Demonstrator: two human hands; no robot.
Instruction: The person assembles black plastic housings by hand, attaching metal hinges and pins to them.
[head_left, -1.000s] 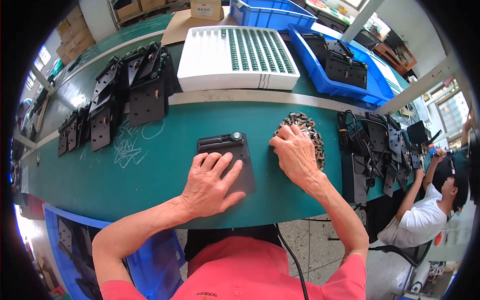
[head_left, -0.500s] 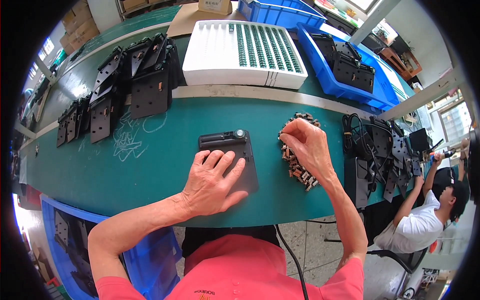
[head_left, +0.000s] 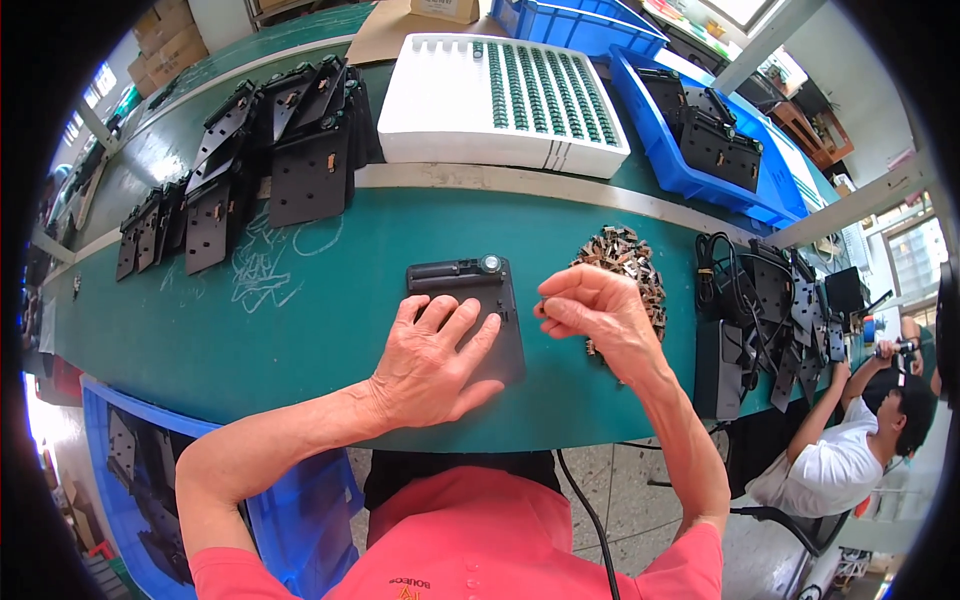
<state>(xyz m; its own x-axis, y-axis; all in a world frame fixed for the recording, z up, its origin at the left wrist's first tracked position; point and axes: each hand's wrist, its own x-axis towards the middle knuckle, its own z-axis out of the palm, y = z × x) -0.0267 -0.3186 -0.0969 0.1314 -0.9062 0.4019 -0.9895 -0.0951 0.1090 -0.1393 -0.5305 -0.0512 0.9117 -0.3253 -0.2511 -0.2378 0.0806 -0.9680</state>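
Note:
A black plate [head_left: 505,345] with a raised bar and a round green-and-silver piece [head_left: 490,264] along its far edge lies on the green table. My left hand [head_left: 432,355] rests flat on it, fingers spread, covering its left and near portion. To the right of the plate, my right hand [head_left: 595,312] is raised with thumb and forefinger pinched together. A tiny dark part [head_left: 542,304] shows at those fingertips; its exact kind is too small to tell. Behind that hand sits a heap of small brown-and-silver parts [head_left: 625,250], partly hidden by it.
Stacked black plates [head_left: 308,185] stand at the far left. A white foam tray [head_left: 440,140] holds rows of green round pieces. Blue bins [head_left: 680,180] are at the back right. Cables and a black adapter [head_left: 716,370] lie right, near a seated person [head_left: 840,460]. Another blue bin [head_left: 300,510] stands below left.
My right hand has moved left from the heap toward the plate, fingertips pinched, uncovering more of the heap. My left hand stays on the plate. The whole view has shifted slightly.

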